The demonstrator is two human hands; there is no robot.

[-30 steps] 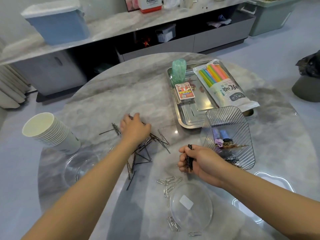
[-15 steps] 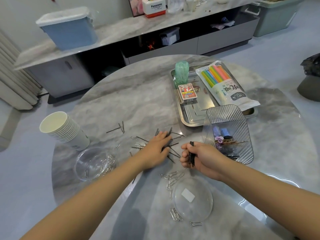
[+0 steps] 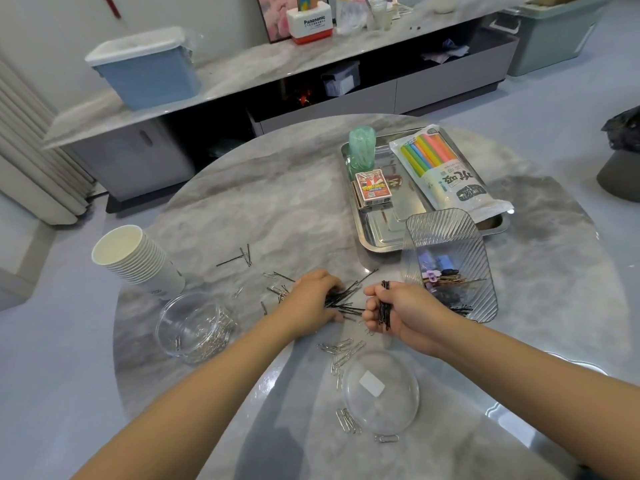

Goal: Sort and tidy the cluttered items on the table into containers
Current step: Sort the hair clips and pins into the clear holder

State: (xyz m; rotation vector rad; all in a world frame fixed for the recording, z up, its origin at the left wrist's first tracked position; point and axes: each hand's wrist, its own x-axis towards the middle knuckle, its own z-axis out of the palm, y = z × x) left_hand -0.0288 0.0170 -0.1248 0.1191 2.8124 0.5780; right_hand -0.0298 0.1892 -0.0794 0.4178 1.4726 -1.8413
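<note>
While the right hand [image 3: 401,311] stood just beside the ribbed bin [image 3: 450,244], its fingers were curled tight round a bundle [image 3: 384,306] of black pins, held upright in the fist, probably so they stayed aligned for dropping into that bin, where more pins and some clips already lay. The left hand [image 3: 317,296] lay knuckles up on the loose pins [image 3: 346,301] on the table [image 3: 277,202], fingers bent down over them as if raking them together; whether it had any pinched I could not tell. A few strays [image 3: 242,258] lay well beyond the left fingers. Paper clips [image 3: 341,349] were scattered on the near side of both hands, around a clear lid [image 3: 381,389], and the clear bowl [image 3: 194,327] off the left wrist already held clips, so each kind seemed to have its own container. A cup stack [image 3: 138,261] lay tipped beyond that bowl. Past the right fingers sat a steel tray [image 3: 381,237] with a card box [image 3: 372,187], a green roll [image 3: 362,147] and a straw pack [image 3: 443,168]; the pack's print was too small to read. On the far shelf a white and red box [image 3: 310,22] read "Panasonic".
</note>
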